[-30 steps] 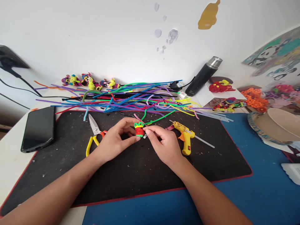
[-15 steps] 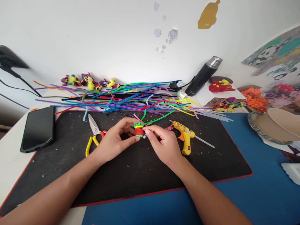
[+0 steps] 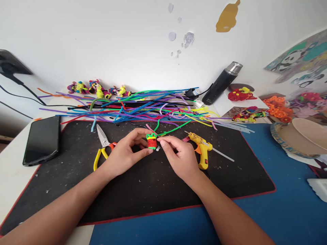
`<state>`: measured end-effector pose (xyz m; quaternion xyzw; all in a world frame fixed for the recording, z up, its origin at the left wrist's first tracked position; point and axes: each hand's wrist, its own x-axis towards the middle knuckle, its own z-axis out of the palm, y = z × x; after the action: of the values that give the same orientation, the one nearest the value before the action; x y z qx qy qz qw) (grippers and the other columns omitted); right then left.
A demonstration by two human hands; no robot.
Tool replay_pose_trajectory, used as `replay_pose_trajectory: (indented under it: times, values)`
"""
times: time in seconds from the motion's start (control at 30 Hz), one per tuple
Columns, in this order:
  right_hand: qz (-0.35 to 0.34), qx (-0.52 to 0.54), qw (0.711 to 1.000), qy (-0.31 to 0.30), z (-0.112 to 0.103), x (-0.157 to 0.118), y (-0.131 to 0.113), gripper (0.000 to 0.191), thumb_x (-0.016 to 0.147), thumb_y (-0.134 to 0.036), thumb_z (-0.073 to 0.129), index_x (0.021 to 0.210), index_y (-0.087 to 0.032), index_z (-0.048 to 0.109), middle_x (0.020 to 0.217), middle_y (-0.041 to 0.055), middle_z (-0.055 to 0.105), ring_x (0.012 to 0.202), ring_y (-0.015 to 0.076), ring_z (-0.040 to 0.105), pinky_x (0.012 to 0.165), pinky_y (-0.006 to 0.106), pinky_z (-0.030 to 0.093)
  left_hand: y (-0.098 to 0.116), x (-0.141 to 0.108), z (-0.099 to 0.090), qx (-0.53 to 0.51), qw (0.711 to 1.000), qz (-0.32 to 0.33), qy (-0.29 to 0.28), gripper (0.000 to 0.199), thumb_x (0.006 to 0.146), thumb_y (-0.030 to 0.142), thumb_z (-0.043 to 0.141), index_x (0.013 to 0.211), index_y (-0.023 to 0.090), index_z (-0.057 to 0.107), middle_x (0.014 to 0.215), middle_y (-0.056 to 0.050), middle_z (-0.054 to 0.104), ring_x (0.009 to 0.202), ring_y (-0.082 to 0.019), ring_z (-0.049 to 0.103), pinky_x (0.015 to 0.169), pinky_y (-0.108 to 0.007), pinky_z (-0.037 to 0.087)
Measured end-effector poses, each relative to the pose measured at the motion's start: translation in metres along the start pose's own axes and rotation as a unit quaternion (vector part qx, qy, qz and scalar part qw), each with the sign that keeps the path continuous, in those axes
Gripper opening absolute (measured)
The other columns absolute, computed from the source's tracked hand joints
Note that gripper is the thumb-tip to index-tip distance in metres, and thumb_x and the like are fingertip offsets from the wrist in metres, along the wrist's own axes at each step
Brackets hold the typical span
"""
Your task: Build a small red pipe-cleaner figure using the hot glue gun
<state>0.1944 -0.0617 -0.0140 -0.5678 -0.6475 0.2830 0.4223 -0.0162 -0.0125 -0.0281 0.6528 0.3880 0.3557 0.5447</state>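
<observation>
My left hand [image 3: 130,148] grips a small pipe-cleaner figure [image 3: 152,143] between thumb and fingers. The figure has a red body, a yellow band, a green looped top and a green base, and it stands upright. My right hand [image 3: 177,153] is closed in a pinch just right of the figure, its fingertips beside the red part. Whatever lies between those fingertips is too small to make out. Below them, a few small pale discs [image 3: 157,149] lie on the black mat [image 3: 143,190]. Green pipe cleaners [image 3: 173,129] lie behind my hands.
Scissors [image 3: 103,144] lie left of my left hand; a yellow glue gun [image 3: 203,149] lies to the right. Behind is a pile of coloured pipe cleaners [image 3: 143,109]. A phone [image 3: 42,140], a black flask [image 3: 222,82] and a round basket [image 3: 288,143] stand around the mat.
My right fingertips have drawn slightly right, away from the figure, and more of the pale discs shows. My left hand keeps its hold on the figure.
</observation>
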Motion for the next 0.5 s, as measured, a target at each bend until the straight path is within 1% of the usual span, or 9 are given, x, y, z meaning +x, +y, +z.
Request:
replay_pose_trajectory:
  times: [0.07,0.2,0.3,0.37,0.5]
  values:
    - [-0.011,0.008,1.0,-0.001,0.0002,-0.0002,-0.001,0.024,0.105,-0.032,0.061,0.11,-0.024,0.082,0.087,0.0014,0.082,0.059,0.014,0.064,0.058,0.029,0.048,-0.0009,0.0001,0.0,0.003,1.0,0.0,0.0,0.047,0.089,0.035,0.083,0.13,0.024,0.062,0.121,-0.008,0.074,0.096,-0.022,0.073,0.088,-0.039,0.063]
    - [-0.027,0.012,1.0,-0.007,0.0015,-0.0015,-0.0019,0.023,0.105,-0.03,0.061,0.11,-0.024,0.082,0.094,0.0028,0.084,0.063,0.0146,0.068,0.062,0.029,0.051,-0.0029,0.0001,0.0002,0.009,1.0,0.004,-0.004,0.046,0.09,0.034,0.081,0.131,0.025,0.062,0.121,-0.007,0.074,0.097,-0.021,0.072,0.088,-0.038,0.062]
    - [-0.023,0.011,1.0,-0.009,0.002,-0.0023,-0.0012,0.023,0.105,-0.03,0.061,0.112,-0.024,0.082,0.087,0.0014,0.083,0.057,0.0137,0.064,0.058,0.029,0.049,-0.0035,-0.0001,0.0008,0.014,1.0,0.006,-0.006,0.045,0.09,0.033,0.081,0.13,0.026,0.063,0.12,-0.006,0.075,0.098,-0.021,0.072,0.088,-0.036,0.062]
    - [-0.021,0.011,1.0,-0.009,0.0018,-0.0024,-0.0009,0.023,0.104,-0.03,0.061,0.112,-0.024,0.082,0.086,0.001,0.083,0.057,0.0137,0.063,0.058,0.029,0.048,-0.0033,-0.0003,0.0011,0.017,1.0,0.008,-0.005,0.044,0.09,0.034,0.081,0.13,0.026,0.063,0.12,-0.005,0.075,0.099,-0.021,0.072,0.088,-0.036,0.062]
    - [-0.017,0.01,1.0,-0.014,0.0012,-0.0021,-0.0012,0.024,0.105,-0.03,0.06,0.113,-0.023,0.082,0.095,0.0027,0.085,0.063,0.0147,0.067,0.062,0.03,0.05,-0.0029,-0.0007,0.0009,0.024,1.0,0.009,-0.009,0.043,0.091,0.032,0.08,0.131,0.027,0.063,0.119,-0.004,0.074,0.097,-0.02,0.072,0.088,-0.036,0.062]
